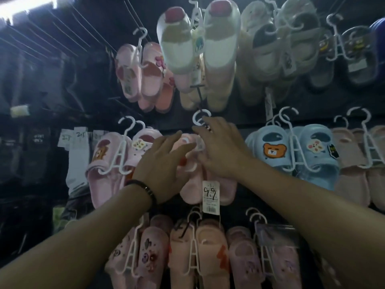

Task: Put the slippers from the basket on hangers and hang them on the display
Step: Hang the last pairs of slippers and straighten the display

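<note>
Black band point(143, 185): circling the left wrist.
Left hand point(160, 163): I am seeing straight fingers spreading wide, touching the slippers.
Slippers point(188, 188): pink, hanging on the display point(245, 119), middle row.
Hanger point(200, 118): white, hooking above them.
Right hand point(220, 151): reaching the hanger's neck; grip I cannot tell.

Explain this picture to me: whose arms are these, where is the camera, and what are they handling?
No machine here: a camera worn on a person's head looks at their own two bare arms. The surface is a shop display wall hung with pairs of slippers on white hangers. Both hands reach to the pink pair in the middle row. The left hand lays spread fingers on it. The right hand sits just below its hanger hook; whether it grips is hidden. A price tag dangles beneath.
</note>
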